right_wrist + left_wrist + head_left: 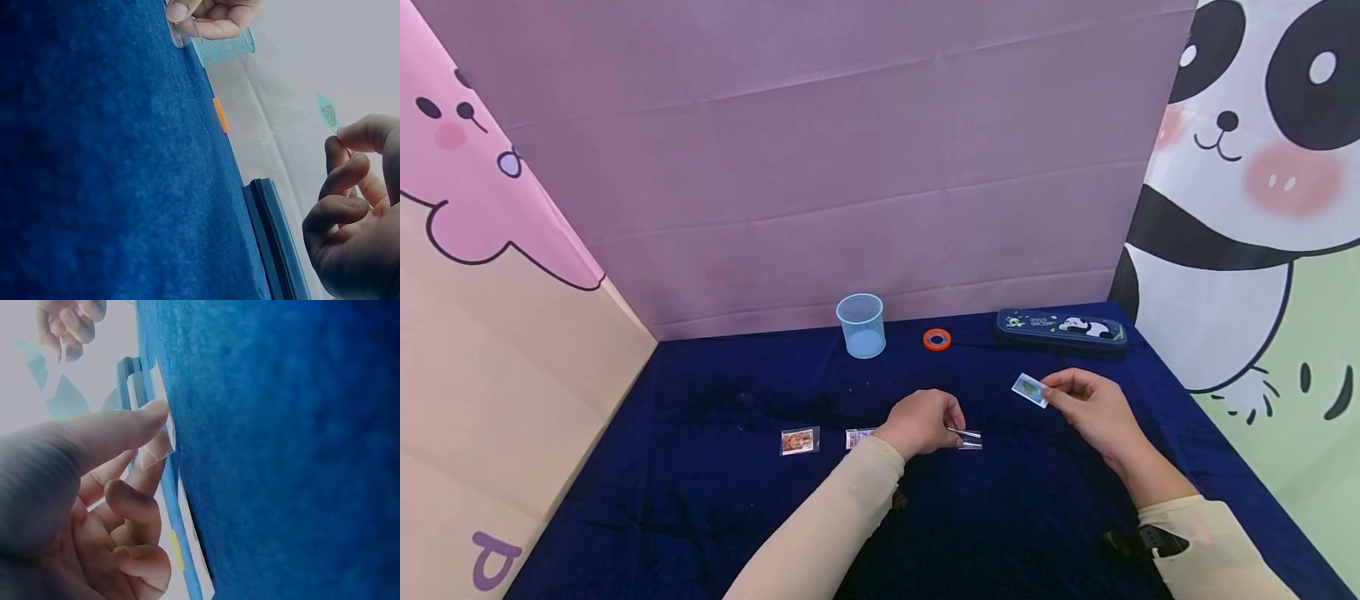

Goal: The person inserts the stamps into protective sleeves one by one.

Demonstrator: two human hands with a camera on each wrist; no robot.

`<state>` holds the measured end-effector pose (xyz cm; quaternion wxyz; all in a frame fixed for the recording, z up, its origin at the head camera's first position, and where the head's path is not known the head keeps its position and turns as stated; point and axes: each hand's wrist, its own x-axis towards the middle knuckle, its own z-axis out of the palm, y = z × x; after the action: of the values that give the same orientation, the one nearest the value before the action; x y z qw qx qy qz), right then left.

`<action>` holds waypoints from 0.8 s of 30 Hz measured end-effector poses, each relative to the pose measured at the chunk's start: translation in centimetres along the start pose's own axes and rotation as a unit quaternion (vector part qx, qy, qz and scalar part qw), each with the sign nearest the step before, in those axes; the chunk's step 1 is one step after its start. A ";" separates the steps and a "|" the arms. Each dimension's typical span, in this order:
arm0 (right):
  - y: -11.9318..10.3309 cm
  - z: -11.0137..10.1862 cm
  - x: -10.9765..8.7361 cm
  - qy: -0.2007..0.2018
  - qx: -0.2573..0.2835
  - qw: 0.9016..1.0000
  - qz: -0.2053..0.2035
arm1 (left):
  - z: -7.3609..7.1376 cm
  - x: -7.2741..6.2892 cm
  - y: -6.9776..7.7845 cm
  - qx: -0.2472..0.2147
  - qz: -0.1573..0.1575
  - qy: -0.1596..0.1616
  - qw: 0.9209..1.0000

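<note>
My left hand (pixel 922 423) pinches the edge of a small clear plastic sleeve (pixel 972 444) between thumb and forefinger, low over the cloth. In the left wrist view, the sleeve (pixel 158 454) shows see-through corners by the fingertips. My right hand (pixel 1093 417) holds a small stamp-like card (pixel 1028 389), blue with a green picture and a pale border, by its near right corner, raised above the cloth. Left of the left hand, a sleeved card with an orange-brown picture (pixel 798 441) lies flat. Beside it, another sleeved card (pixel 857 437) is partly hidden by the left hand.
Toward the back of the dark blue cloth (pixel 715 400) stand a light blue mesh cup (pixel 862 327), an orange-red roll of tape (pixel 937 339) and a navy pencil case (pixel 1062 331) with a panda print. A fabric backdrop (pixel 850 167) rises behind.
</note>
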<state>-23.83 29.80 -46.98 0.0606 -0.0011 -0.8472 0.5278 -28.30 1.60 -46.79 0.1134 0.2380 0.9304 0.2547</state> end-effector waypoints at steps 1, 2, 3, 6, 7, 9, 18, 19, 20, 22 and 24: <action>0.0 0.0 0.0 -0.001 0.001 1.000 0.000 | 0.0 0.0 -0.1 -0.005 0.001 -0.001 1.000; 0.0 0.0 0.0 -0.001 0.001 1.000 0.000 | -0.1 -0.1 -0.1 -0.010 0.003 -0.002 1.000; -0.1 0.0 0.1 -0.001 0.001 1.000 0.001 | -0.1 -0.1 -0.2 -0.016 0.005 -0.003 1.000; -0.1 0.0 0.1 -0.002 0.002 1.000 0.002 | -0.3 -0.2 -0.4 -0.040 0.005 -0.008 0.999; -0.1 0.1 0.1 -0.002 0.002 1.000 0.002 | -0.3 -0.2 -0.4 -0.048 0.004 -0.008 0.999; -0.2 0.1 0.0 -0.002 0.003 1.000 0.002 | -0.4 -0.3 -0.5 -0.063 0.003 -0.007 0.998; -0.6 0.4 -0.2 -0.009 -0.006 1.000 -0.008 | -1.4 -0.9 -1.1 -0.128 0.010 0.021 0.992; -0.7 0.4 -0.2 -0.009 -0.007 1.000 -0.011 | -1.6 -1.0 -1.2 -0.132 0.011 0.027 0.991; -0.8 0.5 -0.2 -0.009 -0.008 1.000 -0.015 | -1.9 -1.1 -1.3 -0.134 0.013 0.034 0.990; -1.0 0.6 -0.2 -0.010 -0.011 1.000 -0.019 | -2.5 -1.4 -1.4 -0.138 0.012 0.046 0.989; -1.3 0.7 -0.2 -0.011 -0.015 1.000 -0.023 | -3.1 -1.7 -1.5 -0.143 0.011 0.056 0.988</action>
<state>-23.61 28.58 -46.20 0.0630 0.0229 -0.8557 0.5131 -28.44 -1.70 -44.83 0.0911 0.2152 0.8868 0.3988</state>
